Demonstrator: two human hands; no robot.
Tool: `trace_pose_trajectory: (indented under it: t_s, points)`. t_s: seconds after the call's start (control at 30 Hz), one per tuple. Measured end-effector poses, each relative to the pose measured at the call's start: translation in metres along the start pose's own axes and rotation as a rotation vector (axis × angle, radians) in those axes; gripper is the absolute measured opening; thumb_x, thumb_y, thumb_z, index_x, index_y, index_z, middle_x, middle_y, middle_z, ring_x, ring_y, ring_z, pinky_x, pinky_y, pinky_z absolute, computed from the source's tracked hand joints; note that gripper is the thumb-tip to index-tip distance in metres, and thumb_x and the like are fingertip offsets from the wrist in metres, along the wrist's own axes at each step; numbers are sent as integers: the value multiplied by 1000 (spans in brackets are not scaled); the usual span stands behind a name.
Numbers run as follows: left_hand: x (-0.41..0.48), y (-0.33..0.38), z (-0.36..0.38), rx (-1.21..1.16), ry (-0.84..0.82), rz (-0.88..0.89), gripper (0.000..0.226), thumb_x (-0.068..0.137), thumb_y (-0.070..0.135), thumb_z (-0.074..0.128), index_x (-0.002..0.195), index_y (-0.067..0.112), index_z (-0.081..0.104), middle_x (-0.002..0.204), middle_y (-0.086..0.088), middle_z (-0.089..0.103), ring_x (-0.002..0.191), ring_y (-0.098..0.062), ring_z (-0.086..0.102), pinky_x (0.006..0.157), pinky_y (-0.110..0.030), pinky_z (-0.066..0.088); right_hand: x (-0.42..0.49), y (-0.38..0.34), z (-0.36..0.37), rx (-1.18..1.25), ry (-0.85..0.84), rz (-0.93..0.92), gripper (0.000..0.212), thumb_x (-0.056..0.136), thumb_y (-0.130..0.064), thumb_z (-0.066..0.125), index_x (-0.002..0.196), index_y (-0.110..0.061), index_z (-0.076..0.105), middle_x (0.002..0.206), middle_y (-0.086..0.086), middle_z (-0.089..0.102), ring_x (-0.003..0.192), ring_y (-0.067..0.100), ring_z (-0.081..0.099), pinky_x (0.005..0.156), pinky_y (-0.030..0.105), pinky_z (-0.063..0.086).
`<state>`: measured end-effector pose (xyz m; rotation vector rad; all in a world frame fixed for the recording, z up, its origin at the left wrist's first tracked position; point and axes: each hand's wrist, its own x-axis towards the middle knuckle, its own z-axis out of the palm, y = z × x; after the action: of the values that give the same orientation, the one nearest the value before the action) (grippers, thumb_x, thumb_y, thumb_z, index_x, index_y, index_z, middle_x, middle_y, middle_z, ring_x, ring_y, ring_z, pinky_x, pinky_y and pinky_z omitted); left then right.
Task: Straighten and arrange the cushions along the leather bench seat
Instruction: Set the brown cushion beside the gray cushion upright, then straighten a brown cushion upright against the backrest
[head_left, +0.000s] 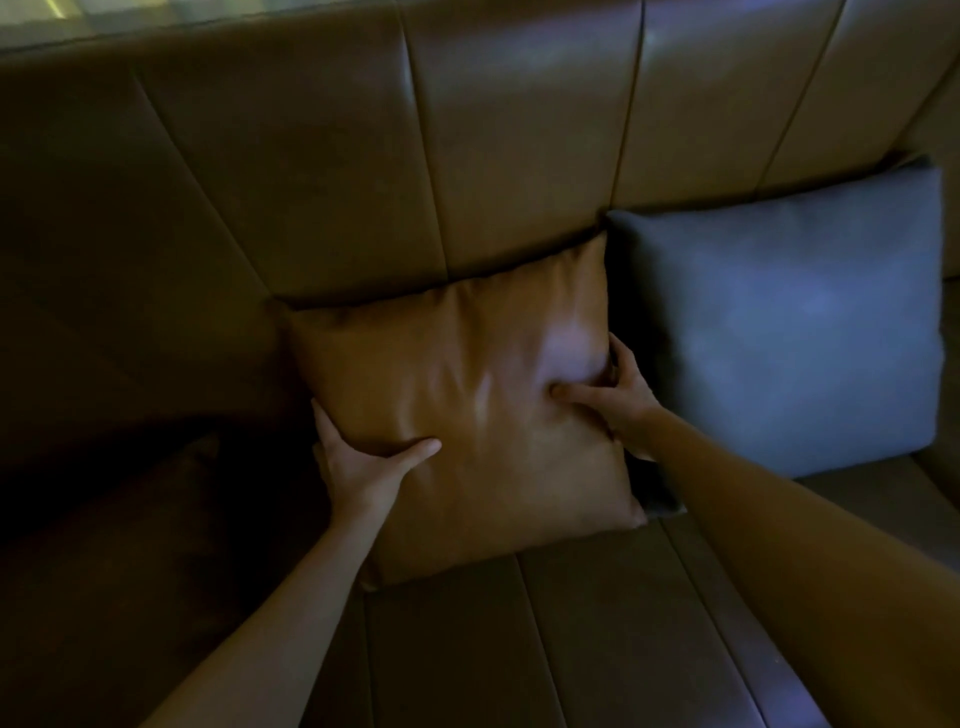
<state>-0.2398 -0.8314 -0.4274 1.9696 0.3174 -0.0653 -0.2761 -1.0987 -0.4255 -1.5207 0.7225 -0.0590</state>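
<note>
**Tan leather cushion held at both edges on the bench**

Brown panelled leather bench seat (613, 639) runs across the dim view, its stitched backrest (519, 145) rising behind. At far left the corner of the bench lies in deep shadow and little can be made out there.

Next comes the left hand (358, 467), clasping the left edge of a square tan leather cushion (467, 415): the thumb lies across the cushion's front face and the other fingers curl behind the edge, out of sight. The cushion stands tilted back against the backrest, its lower edge on the seat, its face creased and dented.

On the cushion's right edge the right hand (623, 400) grips in the same way, thumb pressed into the front so the leather dimples, fingers wrapped round the side.

Just beside it on the right, a square grey-blue fabric cushion (789, 322) leans against the backrest, its left edge touching or nearly touching the tan one.
</note>
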Motion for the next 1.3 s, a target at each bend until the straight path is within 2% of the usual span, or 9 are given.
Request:
trace_pose_trajectory:
  t_s: [0.2, 0.43, 0.67, 0.73, 0.87, 1.03, 1.13, 1.23, 1.3]
  points:
    - [2, -2, 0, 19, 40, -19, 140, 46, 28, 95, 155, 29, 6, 155, -10, 26, 140, -34, 32, 106, -51, 35, 4, -2, 4, -24, -8, -11, 122, 55, -29, 92, 151, -38, 17, 152, 4, 36, 135, 31, 40, 103, 59, 43]
    - [7, 2, -3, 98, -34, -75, 141, 48, 34, 94, 154, 33, 0, 156, -12, 20, 141, -37, 29, 106, -55, 34, 6, 2, 9, -51, 22, 15, 121, 61, -27, 89, 154, -33, 11, 154, 6, 35, 138, 31, 39, 109, 53, 39]
    - [6, 15, -19, 155, -130, -140, 142, 51, 40, 91, 153, 36, -7, 162, -8, 7, 146, -37, 16, 110, -58, 27, -11, -7, 17, -106, 105, 47, 111, 68, -29, 85, 154, -28, 14, 155, 12, 33, 139, 36, 37, 110, 53, 37]
    - [4, 21, -26, 150, -119, -136, 138, 53, 44, 89, 153, 38, -6, 162, -6, 6, 147, -36, 16, 110, -59, 27, -23, -14, 21, -88, 107, 54, 105, 70, -23, 84, 153, -23, 21, 151, 14, 38, 135, 36, 41, 106, 51, 42]
    - [5, 36, -42, 54, -100, -136, 122, 64, 50, 81, 154, 34, -1, 162, -6, 7, 147, -35, 18, 112, -56, 28, -47, -33, 35, -200, 106, 0, 71, 78, -15, 77, 140, -11, 41, 133, 13, 57, 118, 30, 58, 86, 33, 46]
    - [-2, 46, -74, -32, -83, -155, 113, 73, 50, 75, 154, 30, -1, 163, -6, 8, 147, -33, 18, 112, -53, 27, -85, -54, 87, -182, 102, -17, 87, 82, -18, 72, 152, -17, 21, 127, 9, 55, 110, 25, 55, 95, 36, 46]
    - [8, 27, -115, -108, -57, -220, 116, 73, 53, 73, 154, 27, -6, 163, -5, 10, 147, -31, 19, 115, -50, 25, -111, -50, 136, -210, 7, -24, 81, 83, -11, 70, 150, -15, 25, 123, 7, 54, 108, 20, 51, 89, 32, 44]
    - [21, -9, -179, -125, -21, -250, 114, 74, 54, 73, 155, 28, -3, 163, -4, 14, 147, -30, 22, 115, -50, 27, -137, -39, 190, -216, -63, 2, 78, 83, -12, 71, 148, -16, 28, 137, 11, 48, 125, 29, 49, 96, 36, 47]
    - [28, -37, -225, -96, 4, -274, 111, 75, 52, 72, 154, 29, -2, 163, -3, 13, 147, -31, 21, 115, -51, 26, -157, -31, 227, -236, -95, 35, 80, 86, -16, 68, 151, -16, 22, 146, 12, 42, 113, 25, 54, 84, 29, 52]
